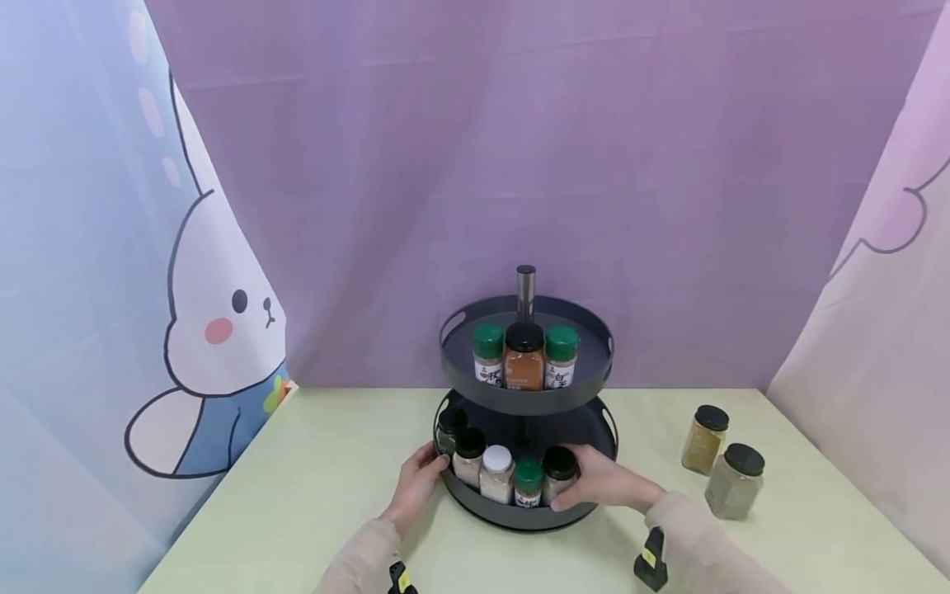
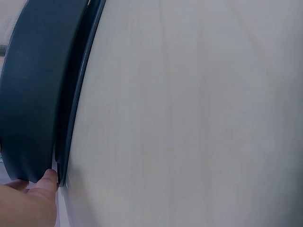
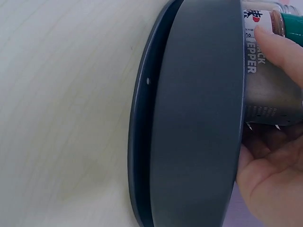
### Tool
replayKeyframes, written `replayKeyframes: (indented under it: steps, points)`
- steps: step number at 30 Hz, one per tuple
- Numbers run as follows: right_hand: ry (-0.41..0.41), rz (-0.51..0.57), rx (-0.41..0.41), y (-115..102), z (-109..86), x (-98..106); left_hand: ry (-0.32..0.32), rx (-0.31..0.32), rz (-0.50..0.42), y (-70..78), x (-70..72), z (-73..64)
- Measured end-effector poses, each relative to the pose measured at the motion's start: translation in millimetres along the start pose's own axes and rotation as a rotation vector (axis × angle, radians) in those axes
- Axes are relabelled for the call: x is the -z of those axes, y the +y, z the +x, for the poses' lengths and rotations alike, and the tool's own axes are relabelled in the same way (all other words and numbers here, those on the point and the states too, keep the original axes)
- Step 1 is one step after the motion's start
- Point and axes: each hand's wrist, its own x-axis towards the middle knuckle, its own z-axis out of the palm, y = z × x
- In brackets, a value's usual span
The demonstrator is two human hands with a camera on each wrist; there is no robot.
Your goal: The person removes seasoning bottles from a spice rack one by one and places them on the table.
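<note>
A dark grey two-tier round spice rack [image 1: 512,518] stands on the table. My right hand [image 1: 604,478] grips a black-capped pepper jar [image 1: 558,477] at the front right of the lower tray; "PEPPER" shows on this pepper jar [image 3: 265,90] in the right wrist view. Thumb and fingers lie on opposite sides of it. At the left side of the lower tray, my left hand [image 1: 416,487] holds the rim, its fingertips [image 2: 47,176] against the edge. Beside the pepper jar stand a small green-capped bottle [image 1: 528,483], a white-capped jar [image 1: 496,474] and a black-capped jar [image 1: 468,458].
Another dark jar [image 1: 449,429] sits at the lower tray's left. The upper tray [image 1: 527,401] carries two green-capped bottles and an orange-brown jar [image 1: 524,359]. On the table at right stand a yellow-brown jar [image 1: 703,441] and a grey-green jar [image 1: 735,483]. A purple curtain hangs behind.
</note>
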Motion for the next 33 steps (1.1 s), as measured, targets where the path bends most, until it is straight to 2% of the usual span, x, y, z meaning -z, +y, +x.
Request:
replayKeyframes:
  steps: [11,16,24,33]
  points:
    - [0.017,0.005,-0.002,1.5,-1.1,-2.5,-0.002,0.0,-0.01,-1.6,0.0,-1.4]
    - [0.021,-0.004,0.016,1.9,-1.9,-1.9,-0.015,-0.005,-0.004,-3.0,-0.4,0.0]
    - [0.031,-0.029,0.07,-0.9,1.1,-1.0,-0.002,-0.004,0.008,1.1,1.1,0.3]
    - [0.074,-0.073,0.076,1.1,2.6,-1.2,-0.011,-0.002,-0.004,2.5,0.3,-1.2]
